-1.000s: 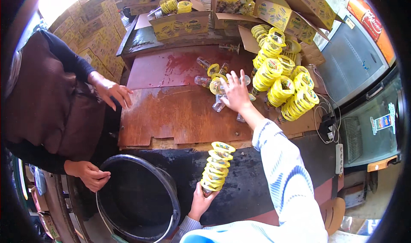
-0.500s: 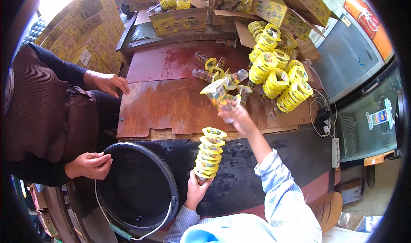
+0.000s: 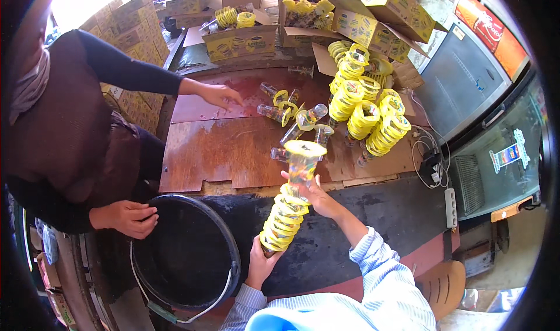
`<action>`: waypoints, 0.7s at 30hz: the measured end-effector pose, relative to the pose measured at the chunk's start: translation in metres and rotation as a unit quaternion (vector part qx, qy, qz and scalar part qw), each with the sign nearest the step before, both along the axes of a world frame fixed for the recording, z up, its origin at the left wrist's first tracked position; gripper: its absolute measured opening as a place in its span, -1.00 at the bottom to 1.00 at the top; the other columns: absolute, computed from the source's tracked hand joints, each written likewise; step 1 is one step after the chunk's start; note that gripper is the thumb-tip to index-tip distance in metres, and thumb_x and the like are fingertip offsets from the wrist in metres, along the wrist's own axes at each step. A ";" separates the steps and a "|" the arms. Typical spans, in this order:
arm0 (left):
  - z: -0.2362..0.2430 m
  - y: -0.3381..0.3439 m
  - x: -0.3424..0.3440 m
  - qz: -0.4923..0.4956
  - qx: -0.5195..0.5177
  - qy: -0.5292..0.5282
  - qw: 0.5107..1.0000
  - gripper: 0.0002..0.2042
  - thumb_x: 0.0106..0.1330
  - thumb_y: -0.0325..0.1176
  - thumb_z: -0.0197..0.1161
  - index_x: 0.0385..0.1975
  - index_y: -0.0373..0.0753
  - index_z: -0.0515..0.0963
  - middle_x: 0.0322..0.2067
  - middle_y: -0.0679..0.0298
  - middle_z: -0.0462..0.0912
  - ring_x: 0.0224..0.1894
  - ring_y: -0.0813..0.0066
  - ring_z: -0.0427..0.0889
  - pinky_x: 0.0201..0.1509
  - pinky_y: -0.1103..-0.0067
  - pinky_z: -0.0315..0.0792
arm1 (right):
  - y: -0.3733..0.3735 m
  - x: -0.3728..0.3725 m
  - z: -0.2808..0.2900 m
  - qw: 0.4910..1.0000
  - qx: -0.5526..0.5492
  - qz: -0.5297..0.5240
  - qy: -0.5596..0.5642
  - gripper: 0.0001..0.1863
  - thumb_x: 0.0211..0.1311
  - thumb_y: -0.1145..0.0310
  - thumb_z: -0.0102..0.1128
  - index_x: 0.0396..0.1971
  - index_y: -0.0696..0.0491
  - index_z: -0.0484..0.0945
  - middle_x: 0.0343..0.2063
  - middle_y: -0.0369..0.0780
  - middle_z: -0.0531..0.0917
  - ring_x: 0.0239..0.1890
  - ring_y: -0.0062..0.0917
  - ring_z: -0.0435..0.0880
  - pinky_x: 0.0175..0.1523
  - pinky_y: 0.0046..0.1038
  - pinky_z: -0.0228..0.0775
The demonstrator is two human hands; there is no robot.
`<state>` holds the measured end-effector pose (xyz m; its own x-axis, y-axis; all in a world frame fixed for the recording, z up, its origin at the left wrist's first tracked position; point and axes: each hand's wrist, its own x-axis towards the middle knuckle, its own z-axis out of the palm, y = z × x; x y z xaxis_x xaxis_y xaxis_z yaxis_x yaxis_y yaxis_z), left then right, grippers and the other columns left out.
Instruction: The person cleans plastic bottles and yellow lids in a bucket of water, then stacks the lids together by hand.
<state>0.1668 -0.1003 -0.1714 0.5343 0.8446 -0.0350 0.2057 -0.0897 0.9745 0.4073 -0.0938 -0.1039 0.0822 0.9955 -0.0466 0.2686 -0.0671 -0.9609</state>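
My left hand [image 3: 263,260] is wrapped round the bottom of a stack of nested clear plastic cups [image 3: 284,221] with wide yellow rims. The stack leans slightly to the right. A single printed plastic cup [image 3: 302,166] with a yellow rim is in my right hand [image 3: 312,194], upright at the top end of the stack. Whether its base has slid into the top cup is hidden by my fingers. Several loose cups [image 3: 310,116] lie tipped over on the wooden board [image 3: 227,150] beyond it.
Tall stacks of yellow-rimmed cups [image 3: 363,118] stand at the right, before open cartons [image 3: 242,44]. A black bucket [image 3: 236,261] is left of my left hand. A co-worker's hand [image 3: 223,96] reaches over the red board; the other [image 3: 129,219] is at the bucket's rim. A power strip [image 3: 450,208] lies right.
My right hand has brought a cup from the loose pile back to the stack's top. The stack tilts more. The co-worker's farther hand has reached out toward the loose cups.
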 end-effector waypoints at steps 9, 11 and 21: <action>-0.007 -0.006 0.000 0.023 0.022 -0.006 0.999 -0.46 -0.04 -0.34 0.44 -0.11 -0.33 0.30 -0.24 0.05 0.51 -0.16 0.19 0.54 -0.13 0.45 0.41 | -0.030 0.048 0.007 0.973 -0.084 0.176 -0.120 -0.07 -0.02 -0.09 0.24 0.29 -0.02 0.03 0.34 -0.15 -0.08 0.39 -0.36 -0.30 0.26 0.06 -0.81; -0.007 -0.007 0.000 0.018 0.037 -0.002 0.999 -0.45 -0.05 -0.34 0.44 -0.10 -0.33 0.29 -0.24 0.04 0.50 -0.16 0.16 0.54 -0.13 0.44 0.41 | -0.035 0.072 0.012 0.982 -0.023 0.181 -0.052 -0.04 -0.04 -0.16 0.22 0.30 0.00 0.02 0.33 -0.15 -0.04 0.39 -0.35 -0.24 0.33 0.00 -0.61; -0.006 -0.011 0.009 -0.027 0.084 0.026 0.996 -0.44 -0.05 -0.31 0.45 -0.10 -0.33 0.29 -0.23 0.01 0.49 -0.16 0.05 0.53 -0.15 0.39 0.42 | -0.008 0.008 0.035 0.993 0.013 0.108 -0.041 -0.44 0.24 -0.05 -0.07 0.15 -0.03 0.29 0.22 -0.09 0.20 0.28 -0.29 0.15 0.31 -0.28 -0.04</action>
<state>0.1762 -0.1110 -0.1775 0.5805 0.8107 0.0759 0.2449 -0.2627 0.9333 0.4157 -0.1017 -0.0688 -0.1310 0.9911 -0.0221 0.3518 0.0257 -0.9357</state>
